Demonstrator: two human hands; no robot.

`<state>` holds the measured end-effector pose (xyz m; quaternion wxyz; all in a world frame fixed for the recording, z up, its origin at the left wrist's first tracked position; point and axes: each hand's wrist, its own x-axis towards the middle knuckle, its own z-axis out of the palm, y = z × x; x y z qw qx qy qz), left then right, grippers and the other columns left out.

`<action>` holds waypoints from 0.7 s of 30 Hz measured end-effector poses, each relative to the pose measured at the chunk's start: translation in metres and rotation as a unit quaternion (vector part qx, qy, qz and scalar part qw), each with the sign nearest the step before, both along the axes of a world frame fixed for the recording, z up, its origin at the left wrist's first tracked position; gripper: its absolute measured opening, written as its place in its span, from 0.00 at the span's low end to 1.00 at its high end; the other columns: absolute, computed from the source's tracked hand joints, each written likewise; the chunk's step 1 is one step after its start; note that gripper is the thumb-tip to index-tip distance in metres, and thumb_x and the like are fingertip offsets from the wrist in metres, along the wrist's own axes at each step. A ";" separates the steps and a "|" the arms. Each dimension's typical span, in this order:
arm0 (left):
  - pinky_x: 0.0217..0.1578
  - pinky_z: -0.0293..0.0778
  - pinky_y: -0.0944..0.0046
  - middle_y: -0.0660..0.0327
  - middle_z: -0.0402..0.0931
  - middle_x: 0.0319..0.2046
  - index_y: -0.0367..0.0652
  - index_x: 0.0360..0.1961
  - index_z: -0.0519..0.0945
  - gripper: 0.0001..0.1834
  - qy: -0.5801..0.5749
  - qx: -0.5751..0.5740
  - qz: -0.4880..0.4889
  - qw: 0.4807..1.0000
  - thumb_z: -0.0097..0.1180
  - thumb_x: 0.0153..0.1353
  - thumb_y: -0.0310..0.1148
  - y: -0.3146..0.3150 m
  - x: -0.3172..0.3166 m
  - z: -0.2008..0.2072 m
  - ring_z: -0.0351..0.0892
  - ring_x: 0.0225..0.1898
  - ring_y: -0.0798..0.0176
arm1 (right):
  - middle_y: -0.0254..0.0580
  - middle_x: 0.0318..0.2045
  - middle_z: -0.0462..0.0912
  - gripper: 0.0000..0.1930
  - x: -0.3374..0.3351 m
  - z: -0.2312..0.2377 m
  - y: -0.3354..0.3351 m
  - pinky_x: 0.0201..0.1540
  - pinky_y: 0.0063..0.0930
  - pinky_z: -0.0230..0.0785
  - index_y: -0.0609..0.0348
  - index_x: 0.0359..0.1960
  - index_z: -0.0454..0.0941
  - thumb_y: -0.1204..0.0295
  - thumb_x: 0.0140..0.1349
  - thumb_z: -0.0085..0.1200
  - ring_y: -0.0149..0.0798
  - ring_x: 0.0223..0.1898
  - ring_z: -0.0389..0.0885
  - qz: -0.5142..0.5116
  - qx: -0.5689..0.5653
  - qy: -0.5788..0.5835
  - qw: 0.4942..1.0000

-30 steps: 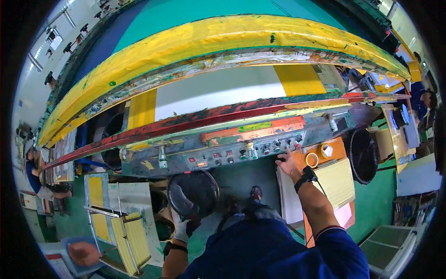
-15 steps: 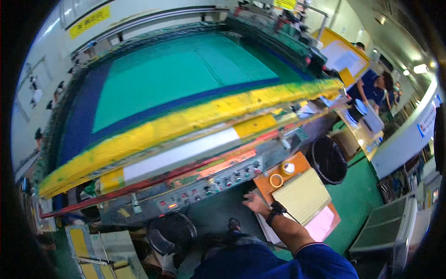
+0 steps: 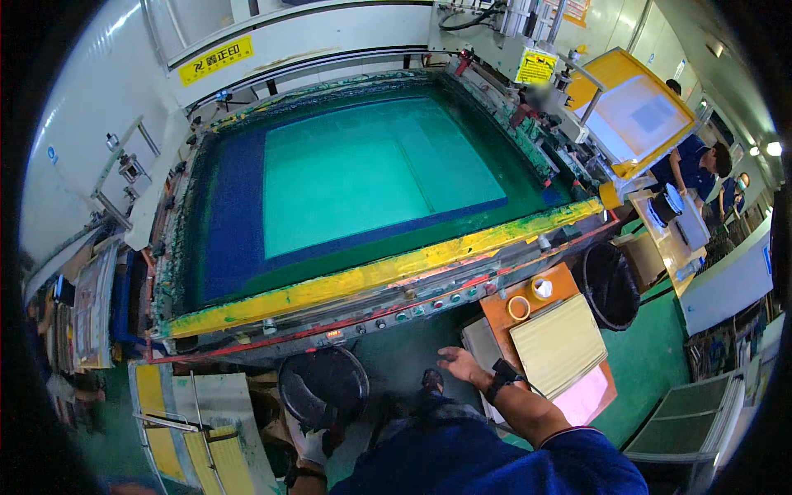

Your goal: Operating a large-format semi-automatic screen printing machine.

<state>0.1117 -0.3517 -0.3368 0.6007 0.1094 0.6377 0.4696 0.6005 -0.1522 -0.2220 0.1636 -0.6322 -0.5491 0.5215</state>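
Note:
A large screen-printing frame with a yellow front bar lies over the machine bed; its mesh is bright green inside a dark blue border. My right hand, bare, hovers beside a small orange-topped table, fingers partly stretched and holding nothing. A dark band with a small device sits on that wrist. Low on the left, my left hand, in a pale glove, is near the lower rim of a black bucket. Its fingers are too unclear to show a grip.
On the small table lie a stack of cream sheets, a tape roll and pink paper. A black-lined bin stands beyond. Yellow-and-grey boards lie lower left. Another person bends at a bench, far right.
The yellow-barred frame has come down, closing the gap above the red rail where a white-and-yellow strip showed. The view has shifted, and my left hand shows more clearly by the bucket.

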 end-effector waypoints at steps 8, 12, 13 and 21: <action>0.46 0.78 0.59 0.54 0.80 0.39 0.43 0.46 0.80 0.13 -0.206 -0.073 0.018 0.976 0.54 0.60 0.28 0.003 0.004 0.057 0.80 0.44 0.54 | 0.48 0.48 0.83 0.20 -0.028 0.026 0.001 0.49 0.32 0.75 0.60 0.53 0.78 0.67 0.59 0.59 0.42 0.46 0.83 0.006 0.013 0.095 0.995; 0.44 0.78 0.56 0.54 0.79 0.38 0.40 0.45 0.80 0.12 0.265 0.164 -0.273 0.910 0.48 0.65 0.33 -0.002 0.012 0.055 0.80 0.43 0.54 | 0.40 0.42 0.84 0.14 -0.051 0.060 0.008 0.51 0.27 0.74 0.63 0.49 0.79 0.73 0.62 0.59 0.32 0.44 0.82 0.040 0.040 0.072 0.996; 0.42 0.79 0.55 0.54 0.79 0.38 0.39 0.44 0.79 0.13 0.097 0.134 -0.205 0.965 0.47 0.66 0.32 0.005 0.019 0.067 0.80 0.43 0.53 | 0.40 0.42 0.84 0.14 -0.051 0.070 0.010 0.51 0.27 0.74 0.63 0.49 0.79 0.73 0.62 0.59 0.32 0.44 0.82 0.040 0.040 0.070 0.996; 0.34 0.80 0.54 0.54 0.79 0.36 0.39 0.43 0.79 0.11 -0.078 -0.014 -0.072 0.994 0.56 0.60 0.28 0.014 0.015 0.073 0.81 0.35 0.53 | 0.42 0.43 0.85 0.14 -0.069 0.109 0.013 0.50 0.26 0.75 0.65 0.49 0.79 0.74 0.62 0.58 0.32 0.45 0.82 0.029 0.034 0.095 0.994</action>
